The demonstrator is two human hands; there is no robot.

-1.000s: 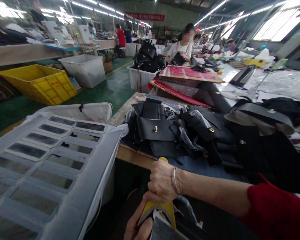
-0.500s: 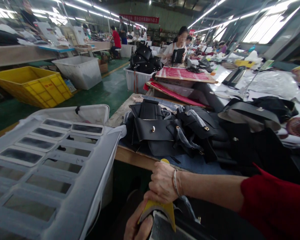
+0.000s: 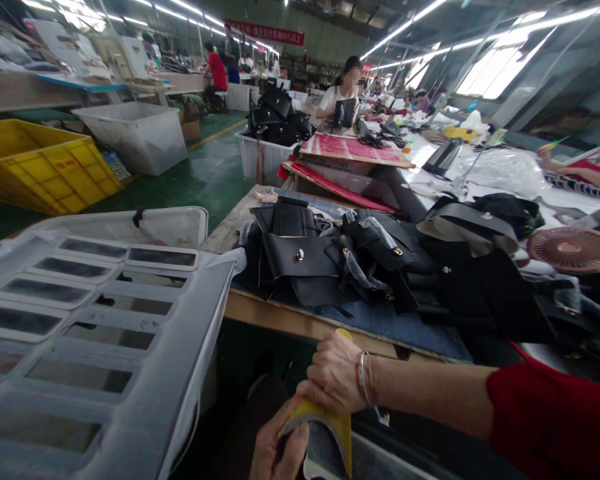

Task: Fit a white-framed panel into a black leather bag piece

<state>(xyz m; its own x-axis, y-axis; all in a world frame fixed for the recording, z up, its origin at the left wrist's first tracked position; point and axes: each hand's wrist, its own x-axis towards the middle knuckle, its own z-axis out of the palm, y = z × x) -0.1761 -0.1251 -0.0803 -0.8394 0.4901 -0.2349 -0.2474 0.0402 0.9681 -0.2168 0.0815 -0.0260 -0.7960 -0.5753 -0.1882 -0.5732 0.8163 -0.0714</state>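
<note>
At the lower middle, my right hand [image 3: 334, 373] is wrapped round a yellow curved tool [image 3: 341, 427], whose tip pokes out above the fist. My left hand [image 3: 283, 443] is just below and to the left, thumb and fingers pinching the tool's left edge. Under the tool's arched edge lies a dark piece with a pale border [image 3: 325, 452]. Part of the left hand is cut off by the bottom of the picture. Beyond the hands, black leather bags [image 3: 305, 257] with gold clasps and wrapped handles lie on the table.
A grey slotted rack [image 3: 145, 333] with dark pale-edged strips stands at the left. Behind it are a yellow crate [image 3: 45, 163] and a white bin [image 3: 135, 137]. A fan [image 3: 573, 249] lies at the right. Another person [image 3: 343, 100] holds a black item across the table.
The view has turned slightly right, so the surroundings sit further left. Both hands keep their hold on the yellow tool and appear slightly further right and lower.
</note>
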